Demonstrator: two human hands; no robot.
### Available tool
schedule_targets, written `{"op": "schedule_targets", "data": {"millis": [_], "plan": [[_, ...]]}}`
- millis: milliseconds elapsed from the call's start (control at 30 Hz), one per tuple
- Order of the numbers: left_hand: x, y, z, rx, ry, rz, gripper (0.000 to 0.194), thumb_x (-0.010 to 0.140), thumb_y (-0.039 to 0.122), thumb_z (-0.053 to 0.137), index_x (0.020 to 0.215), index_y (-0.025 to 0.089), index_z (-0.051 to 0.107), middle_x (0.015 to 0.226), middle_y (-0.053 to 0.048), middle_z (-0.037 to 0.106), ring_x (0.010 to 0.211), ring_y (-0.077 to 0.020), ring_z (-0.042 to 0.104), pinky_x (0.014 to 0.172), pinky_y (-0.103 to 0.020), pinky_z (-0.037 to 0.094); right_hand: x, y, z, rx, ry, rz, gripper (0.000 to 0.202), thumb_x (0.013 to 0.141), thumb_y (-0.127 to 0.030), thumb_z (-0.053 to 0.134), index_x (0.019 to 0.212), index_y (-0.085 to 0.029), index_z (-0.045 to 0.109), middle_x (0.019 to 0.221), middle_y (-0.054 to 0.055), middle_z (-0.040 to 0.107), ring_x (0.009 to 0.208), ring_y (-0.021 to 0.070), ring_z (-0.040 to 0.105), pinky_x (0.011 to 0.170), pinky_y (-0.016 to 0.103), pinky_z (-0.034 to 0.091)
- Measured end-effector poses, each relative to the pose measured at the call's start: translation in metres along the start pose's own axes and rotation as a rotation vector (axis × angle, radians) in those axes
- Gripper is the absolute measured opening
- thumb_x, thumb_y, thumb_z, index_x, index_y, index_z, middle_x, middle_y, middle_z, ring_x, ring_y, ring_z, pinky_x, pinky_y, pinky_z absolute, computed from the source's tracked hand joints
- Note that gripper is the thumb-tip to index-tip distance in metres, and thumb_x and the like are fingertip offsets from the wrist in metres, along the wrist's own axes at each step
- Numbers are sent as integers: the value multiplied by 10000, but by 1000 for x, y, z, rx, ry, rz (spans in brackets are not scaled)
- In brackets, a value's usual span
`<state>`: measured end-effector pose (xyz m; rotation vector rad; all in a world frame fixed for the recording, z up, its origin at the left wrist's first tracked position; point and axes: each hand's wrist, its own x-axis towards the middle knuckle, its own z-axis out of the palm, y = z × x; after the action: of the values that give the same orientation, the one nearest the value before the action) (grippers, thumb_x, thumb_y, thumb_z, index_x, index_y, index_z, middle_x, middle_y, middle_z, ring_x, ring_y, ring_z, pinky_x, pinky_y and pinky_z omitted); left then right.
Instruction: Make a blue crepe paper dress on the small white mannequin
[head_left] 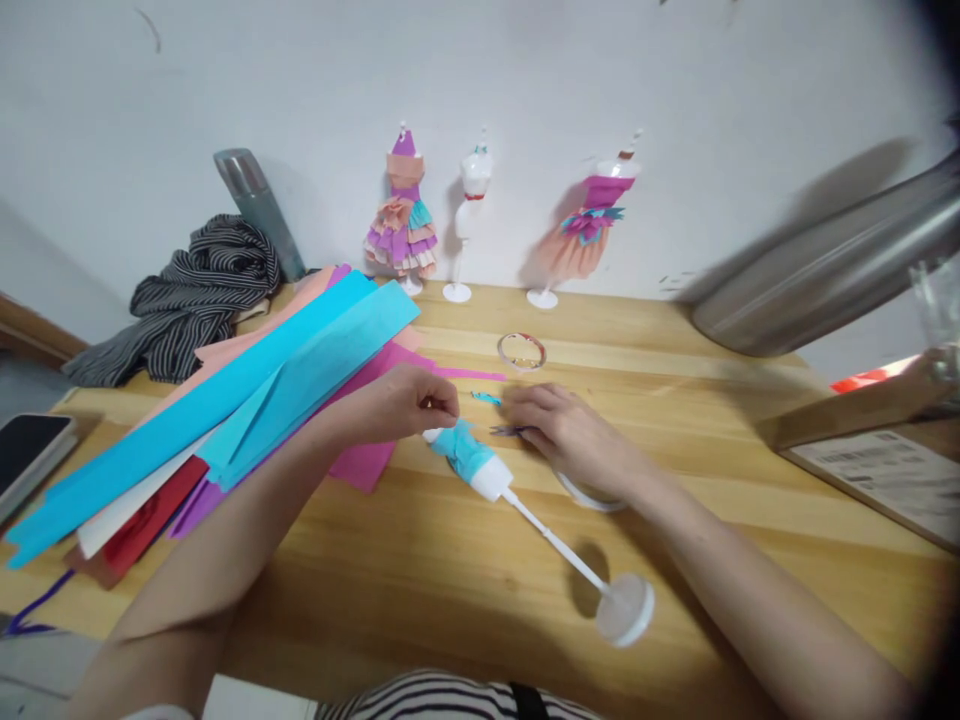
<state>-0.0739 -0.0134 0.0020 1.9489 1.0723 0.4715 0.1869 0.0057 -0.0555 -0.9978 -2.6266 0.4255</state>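
My left hand [416, 402] is closed in a pinch just above the top end of a small white dress-form mannequin [491, 478]. Whatever is between its fingertips is too small or hidden to make out. The mannequin lies tilted on the table, its round base [626, 610] toward me, with light-blue crepe paper [466, 452] wrapped around its torso. To the right, my right hand [566, 425] is low over the table, fingers curled on scissors [506, 431] whose dark tips point left; the handles are hidden. A small blue paper scrap [486, 397] lies beside its fingertips.
Crepe paper strips [285, 400] are piled at left, near a striped cloth [202, 290] and a phone [34, 455]. Three dress forms stand against the wall, including a bare one [471, 215]. Tape rolls [522, 338], a steel flask [825, 265] and a cardboard box [877, 470] are also there.
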Motion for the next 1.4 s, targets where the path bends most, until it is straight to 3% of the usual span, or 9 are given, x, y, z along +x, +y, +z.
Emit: {"op": "schedule_targets", "data": {"millis": [100,300,433,633,733,900,1067,1233,1400], "plan": [[-1,-3,1,51,-51,34,132,746,147,576,720,137,705,648,-5,655,618,-114,552,588,-202,392,5,-10,-8,131,119,-54,221,867,-142,531,1041,-186,660,1141,131,659,1101,273,570,922,460,457],[-5,-5,1,79,-141,115,148,762,113,557,725,137,698,655,2,640,621,-105,545,597,-196,373,22,-45,-20,273,113,-174,97,886,-212,562,924,-194,649,887,101,675,1034,277,580,846,439,470],[-7,-10,0,100,-169,130,149,786,135,548,714,137,678,626,12,599,597,-97,513,573,-195,346,28,-48,-15,224,95,-163,117,886,-190,549,802,-196,631,800,94,654,960,271,587,795,422,463],[-6,-11,4,134,-223,141,183,816,115,506,664,126,606,577,45,481,562,-71,424,549,-198,285,30,-47,-13,241,59,-226,84,880,-210,582,805,-187,614,790,82,638,936,251,589,769,391,484],[-4,-9,7,151,-212,147,185,808,81,496,647,126,576,577,51,450,566,-66,402,556,-198,279,30,-48,-12,205,49,-278,93,890,-237,580,825,-186,623,787,81,639,941,252,586,783,402,491],[-3,-12,10,93,-217,144,166,826,91,495,698,132,592,632,38,526,606,-72,459,586,-189,321,29,-45,-8,204,105,-327,167,912,-154,516,778,-182,611,736,67,636,895,226,598,773,380,501],[-2,-13,12,23,-161,147,137,836,127,519,738,137,614,675,26,582,642,-82,513,620,-186,370,26,-40,-7,286,135,-312,62,883,-145,566,887,-184,614,822,72,677,949,231,601,816,398,510],[-2,-11,14,-2,-137,160,130,830,144,547,732,125,631,689,14,604,650,-82,525,636,-190,390,27,-44,-9,324,178,-309,132,882,-117,549,786,-192,601,730,46,650,898,213,608,775,371,506],[-1,-4,17,-162,-63,2,125,783,180,579,692,123,644,625,32,554,585,-70,477,556,-184,370,26,-46,-12,353,190,-240,187,869,-97,494,710,-195,503,733,45,589,819,188,602,687,323,482]]}}
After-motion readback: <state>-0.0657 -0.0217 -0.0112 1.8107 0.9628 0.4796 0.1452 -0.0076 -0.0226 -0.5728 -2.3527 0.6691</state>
